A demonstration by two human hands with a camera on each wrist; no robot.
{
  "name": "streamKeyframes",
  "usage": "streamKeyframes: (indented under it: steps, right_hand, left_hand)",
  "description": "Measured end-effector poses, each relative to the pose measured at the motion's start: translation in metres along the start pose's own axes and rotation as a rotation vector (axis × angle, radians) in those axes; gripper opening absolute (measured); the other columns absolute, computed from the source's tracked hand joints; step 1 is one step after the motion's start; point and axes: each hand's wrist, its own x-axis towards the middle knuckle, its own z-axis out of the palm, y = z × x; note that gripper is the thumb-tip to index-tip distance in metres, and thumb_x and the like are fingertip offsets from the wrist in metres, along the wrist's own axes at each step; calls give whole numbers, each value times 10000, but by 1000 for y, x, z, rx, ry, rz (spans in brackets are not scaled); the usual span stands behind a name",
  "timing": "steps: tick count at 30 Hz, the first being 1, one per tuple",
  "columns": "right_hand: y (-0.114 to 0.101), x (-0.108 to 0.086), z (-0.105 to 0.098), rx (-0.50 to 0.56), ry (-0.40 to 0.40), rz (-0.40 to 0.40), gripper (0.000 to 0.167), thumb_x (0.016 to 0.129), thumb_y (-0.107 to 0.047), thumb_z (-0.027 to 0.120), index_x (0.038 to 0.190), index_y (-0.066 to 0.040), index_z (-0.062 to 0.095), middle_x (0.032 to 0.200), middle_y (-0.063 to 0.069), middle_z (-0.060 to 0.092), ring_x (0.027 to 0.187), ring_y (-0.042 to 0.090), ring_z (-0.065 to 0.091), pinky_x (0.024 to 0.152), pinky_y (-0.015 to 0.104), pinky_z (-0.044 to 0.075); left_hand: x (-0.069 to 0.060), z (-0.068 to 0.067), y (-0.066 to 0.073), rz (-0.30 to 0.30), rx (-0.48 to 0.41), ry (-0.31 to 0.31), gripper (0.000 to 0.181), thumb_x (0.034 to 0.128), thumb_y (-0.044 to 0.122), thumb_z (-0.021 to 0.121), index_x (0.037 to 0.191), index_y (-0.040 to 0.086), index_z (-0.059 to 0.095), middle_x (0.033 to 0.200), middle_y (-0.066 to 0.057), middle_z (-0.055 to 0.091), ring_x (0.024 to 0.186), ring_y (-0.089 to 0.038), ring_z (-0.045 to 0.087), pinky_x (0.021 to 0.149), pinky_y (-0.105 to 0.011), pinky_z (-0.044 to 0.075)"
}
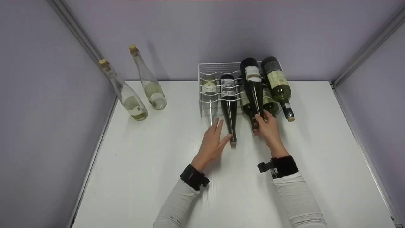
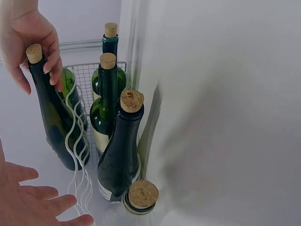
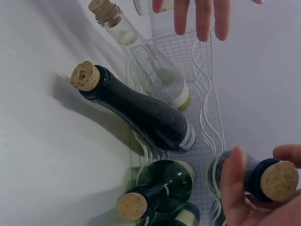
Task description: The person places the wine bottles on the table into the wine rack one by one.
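A white wire wine rack (image 1: 200, 76) holds corked bottles on two levels. My right hand (image 1: 267, 126) grips the neck of a dark wine bottle (image 1: 253, 91) on the upper level; its cork (image 3: 279, 181) faces outward. Beside it on top lies a green wine bottle (image 1: 280, 82) with a pale label. On the lower level are a clear bottle (image 1: 209, 95), a dark bottle (image 1: 230, 107) and green bottles (image 3: 169, 181), partly hidden. My left hand (image 1: 212, 144), fingers straight and spread, hovers in front of the clear and dark bottles, holding nothing.
Two clear corked bottles, one near the left wall (image 1: 131, 101) and one closer to the back (image 1: 152, 88), stand upright on the white table (image 1: 142, 177). The rack stands against the back wall (image 1: 177, 38). Side walls bound the table left and right.
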Motion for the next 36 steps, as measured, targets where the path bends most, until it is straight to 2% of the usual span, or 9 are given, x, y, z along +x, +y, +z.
streamKeyframes:
  steps: [3,5,9,12,17,21,26,31,36]
  right_hand:
    - [2,-3,-2,-113,-22,-83,678,1026,-295,526,1560,-37,197,1373,229,420,964,268,597,696,321,578]
    - [3,-6,-4,-209,-26,-141,694,1023,-306,529,1555,-14,191,1421,247,372,1092,341,556,792,380,562]
    - [2,-12,-6,-396,-17,-225,707,1023,-331,521,1548,11,194,1482,297,277,1295,424,396,1016,519,402]
    - [-1,-18,-6,-474,-9,-278,697,1020,-316,535,1540,23,218,1507,305,234,1355,453,315,1084,554,298]
    - [-8,-30,-1,-547,-1,-371,686,1003,-296,578,1531,14,268,1543,272,203,1410,449,213,1094,577,267]
    - [-13,-40,6,-613,-19,-407,697,994,-350,589,1539,-35,290,1579,220,180,1439,427,148,1081,636,235]
    - [-17,-49,16,-680,-53,-467,706,985,-378,600,1542,-65,301,1587,195,191,1446,412,143,1087,639,222]
    - [-18,-54,27,-694,-79,-534,686,981,-348,617,1527,-48,332,1578,210,212,1440,415,168,1101,589,250]
    - [-17,-55,36,-666,-107,-555,672,980,-348,619,1515,-39,355,1576,204,228,1439,404,181,1091,605,253]
  left_hand:
    - [-3,-2,-3,-7,2,4,770,1025,583,296,1538,10,263,1588,-208,203,1410,-365,298,1134,-482,255]
    - [-5,-3,-5,-10,3,8,758,1026,570,317,1539,15,265,1582,-217,217,1405,-371,305,1129,-487,262]
    - [-9,-5,-9,-14,4,21,747,1028,557,332,1535,11,275,1570,-237,232,1383,-389,335,1112,-506,284]
    - [-11,-8,-13,-17,8,38,746,1028,556,330,1530,6,285,1559,-252,245,1366,-398,357,1099,-516,301]
    - [-14,-16,-22,-38,13,58,720,1030,530,357,1534,21,288,1555,-258,251,1368,-402,353,1097,-520,302]
    - [-18,-24,-29,-69,8,62,714,1033,511,370,1534,10,279,1566,-256,222,1394,-411,307,1110,-536,271]
    - [-21,-35,-41,-121,30,83,756,1024,561,340,1538,10,268,1584,-229,197,1412,-398,279,1121,-532,253]
    - [-24,-46,-53,-186,35,104,775,1014,588,333,1542,24,267,1593,-213,188,1418,-394,272,1125,-528,247]
    - [-28,-58,-67,-223,22,131,735,1025,526,386,1537,11,271,1584,-236,189,1412,-416,268,1122,-542,243]
